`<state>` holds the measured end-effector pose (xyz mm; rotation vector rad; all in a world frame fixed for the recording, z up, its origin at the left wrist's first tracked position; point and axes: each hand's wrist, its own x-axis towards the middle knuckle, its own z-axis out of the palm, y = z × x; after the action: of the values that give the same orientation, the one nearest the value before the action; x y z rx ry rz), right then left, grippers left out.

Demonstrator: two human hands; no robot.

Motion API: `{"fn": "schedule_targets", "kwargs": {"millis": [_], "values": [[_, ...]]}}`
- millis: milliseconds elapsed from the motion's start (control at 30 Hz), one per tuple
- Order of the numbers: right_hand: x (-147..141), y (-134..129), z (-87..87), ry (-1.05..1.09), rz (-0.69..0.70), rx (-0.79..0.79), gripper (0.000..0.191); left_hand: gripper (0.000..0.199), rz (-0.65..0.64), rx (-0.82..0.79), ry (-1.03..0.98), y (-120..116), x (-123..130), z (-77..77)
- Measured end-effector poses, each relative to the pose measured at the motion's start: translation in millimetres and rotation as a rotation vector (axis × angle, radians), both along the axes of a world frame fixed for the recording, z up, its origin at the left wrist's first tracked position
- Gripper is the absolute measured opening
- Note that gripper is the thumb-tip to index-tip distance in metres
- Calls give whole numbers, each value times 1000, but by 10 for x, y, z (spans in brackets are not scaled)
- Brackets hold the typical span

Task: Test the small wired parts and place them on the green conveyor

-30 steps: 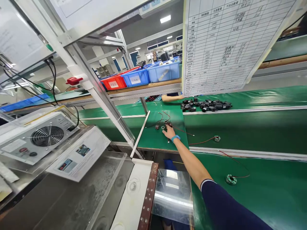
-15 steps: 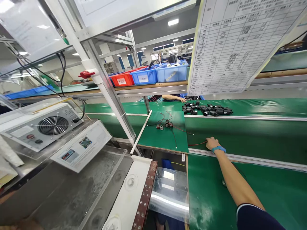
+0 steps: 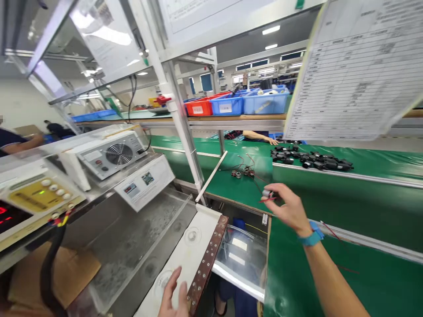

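Workshop line: green surface (image 3: pixel 223 190) mid-view, one small wired part (image 3: pixel 266 193) in hand

At left the left hand (image 3: pixel 173 298) looks empty, fingers apart over a white strip (image 3: pixel 191 251), contact unclear; towards the surface's far edge other wired parts (image 3: pixel 249 171) sit bunched, perhaps to keep them together, leads splayed; over the surface's right edge, by its near corner, the right hand (image 3: pixel 291 208) has thumb and fingers clamped on the wired part, probably gripped at its body to leave the red lead (image 3: pixel 268 199) loose; rightward, beyond, lie heaped black parts (image 3: pixel 327 162)
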<state>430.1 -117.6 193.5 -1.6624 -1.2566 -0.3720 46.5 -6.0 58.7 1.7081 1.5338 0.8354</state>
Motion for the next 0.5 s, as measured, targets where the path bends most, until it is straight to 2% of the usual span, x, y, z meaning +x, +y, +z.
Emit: {"fn": "schedule_targets", "kwargs": {"millis": [67,100,167,233,333,400,500], "values": [[-453,269,138,26,350,-101,24,57,-122,122,-93,-216,228,353],[-670,426,142,40,505,-153,24,64,-156,157,-130,-320,324,489],[-1091,781,17,84,739,-253,25,72,-247,110,-177,-476,453,624],[-1519,1150,-260,132,857,-350,26,54,-243,-29,-266,-568,467,559],[-2162,1603,-804,170,930,-511,30,35,-78,-197,-378,-682,280,260],[-2533,1799,-1137,172,1005,-616,30,33,105,-177,-379,-772,80,100],[-2936,1981,-1520,137,1099,-731,29,33,328,-72,-314,-850,-232,54]]}}
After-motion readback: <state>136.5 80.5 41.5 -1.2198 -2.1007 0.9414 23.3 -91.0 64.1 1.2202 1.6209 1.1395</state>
